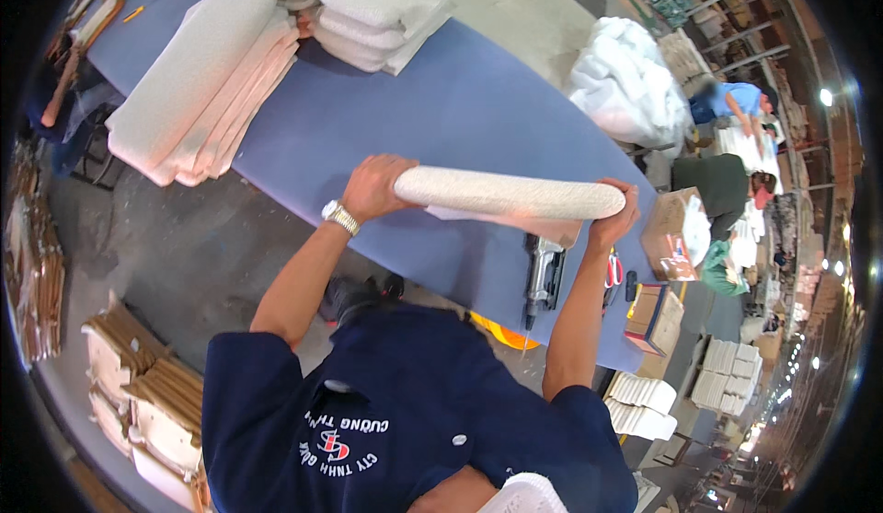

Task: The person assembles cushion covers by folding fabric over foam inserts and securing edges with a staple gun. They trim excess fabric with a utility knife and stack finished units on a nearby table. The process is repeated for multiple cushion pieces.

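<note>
A cream upholstered pad (510,191) with rounded ends is held up above the blue-topped table, its long edge toward me. My left hand (380,186), with a watch at the wrist, is closed around one end. My right hand (616,214) grips the other end. Under the pad, near its right end, a silver and black air staple gun (544,274) lies on the table (441,99), partly hidden. Red-handled scissors (613,269) are just right of my right forearm.
Similar pads are piled at the far left (198,80) and at the back (386,7). A small open box (654,320) and a cardboard carton (673,232) are at the right. Beyond is a white plastic bundle (630,80). Two people work farther right. Wooden panels (152,393) stand at lower left.
</note>
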### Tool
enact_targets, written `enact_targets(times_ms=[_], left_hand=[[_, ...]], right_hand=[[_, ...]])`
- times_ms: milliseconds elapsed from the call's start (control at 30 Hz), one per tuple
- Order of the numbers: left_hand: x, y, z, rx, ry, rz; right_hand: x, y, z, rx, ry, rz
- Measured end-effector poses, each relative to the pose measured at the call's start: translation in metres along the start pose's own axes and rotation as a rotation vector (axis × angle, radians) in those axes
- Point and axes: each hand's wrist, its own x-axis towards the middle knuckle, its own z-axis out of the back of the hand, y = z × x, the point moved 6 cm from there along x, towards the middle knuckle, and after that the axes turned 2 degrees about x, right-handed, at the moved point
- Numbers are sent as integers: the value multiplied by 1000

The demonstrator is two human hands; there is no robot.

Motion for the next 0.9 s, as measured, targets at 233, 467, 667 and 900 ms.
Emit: enact_targets(times_ms=[233, 467, 667, 900], left_hand=[[26, -53, 90, 93, -7, -14], [-9, -12, 19, 356, 502, 336], [47, -42, -30, 336, 668, 342], [152, -58, -129, 173, 677, 156]], right_hand=[[44, -30, -39, -124, 166, 198], [26, -193, -139, -56, 638, -262], [3, -171, -159, 60, 472, -404], [-1, -191, -173, 228, 310, -383]])
